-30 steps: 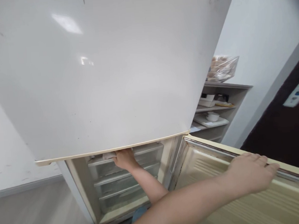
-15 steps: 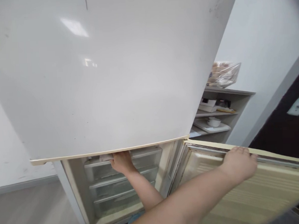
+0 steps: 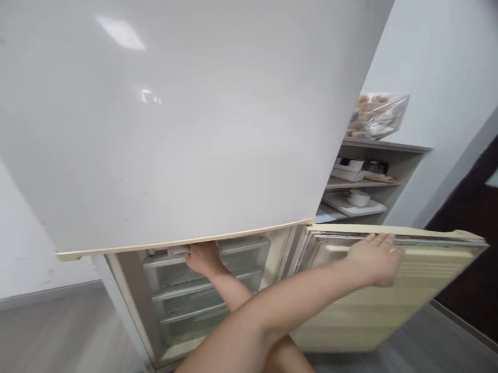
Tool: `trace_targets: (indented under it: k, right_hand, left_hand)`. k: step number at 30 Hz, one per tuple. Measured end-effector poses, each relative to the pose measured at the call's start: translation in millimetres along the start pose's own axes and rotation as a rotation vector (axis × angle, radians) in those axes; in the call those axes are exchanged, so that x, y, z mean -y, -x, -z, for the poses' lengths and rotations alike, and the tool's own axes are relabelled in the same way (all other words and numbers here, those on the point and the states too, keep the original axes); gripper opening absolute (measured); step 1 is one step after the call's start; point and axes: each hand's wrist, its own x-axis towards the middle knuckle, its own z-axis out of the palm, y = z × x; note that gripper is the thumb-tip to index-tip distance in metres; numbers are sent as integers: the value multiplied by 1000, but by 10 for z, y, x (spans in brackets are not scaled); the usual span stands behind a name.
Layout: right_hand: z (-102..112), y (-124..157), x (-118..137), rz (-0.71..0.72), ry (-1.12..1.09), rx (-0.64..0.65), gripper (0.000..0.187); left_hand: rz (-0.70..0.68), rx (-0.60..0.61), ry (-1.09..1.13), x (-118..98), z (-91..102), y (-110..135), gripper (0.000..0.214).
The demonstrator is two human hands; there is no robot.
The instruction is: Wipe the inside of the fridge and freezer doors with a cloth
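Note:
A white fridge's upper door (image 3: pixel 185 128) is closed and fills most of the view. Below it the freezer compartment stands open, showing clear drawers (image 3: pixel 237 255). My right hand (image 3: pixel 200 257) reaches under the upper door's lower edge to the top drawer, closed on a white cloth (image 3: pixel 178 251). My left arm crosses over the right one. My left hand (image 3: pixel 373 257) rests on the open freezer door (image 3: pixel 430 276), its fingers hooked over the door's top edge.
A grey shelf unit (image 3: pixel 377 183) stands right of the fridge with dishes, boxes and a clear bag of food (image 3: pixel 380 115) on top. A dark door (image 3: pixel 492 249) is at far right. Grey floor lies on both sides.
The freezer door has swung in toward the fridge with my left hand on it, the hand moving left. My right hand stays at the top drawer with the cloth.

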Motion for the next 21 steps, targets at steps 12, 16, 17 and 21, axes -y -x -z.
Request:
trace_targets:
  k: [12, 16, 17, 21]
  right_hand:
    - [144, -157, -353, 40, -135, 44, 46]
    - [234, 2, -619, 43, -117, 2, 52]
    - [256, 51, -701, 39, -106, -7, 52]
    - [370, 255, -1080, -73, 12, -36, 52]
  left_hand:
    - [378, -708, 598, -212, 330, 2712, 32]
    - [1053, -671, 647, -132, -418, 3824, 30]
    - [1133, -582, 634, -103, -676, 4142, 32]
    - [1371, -154, 398, -65, -1581, 5398, 42]
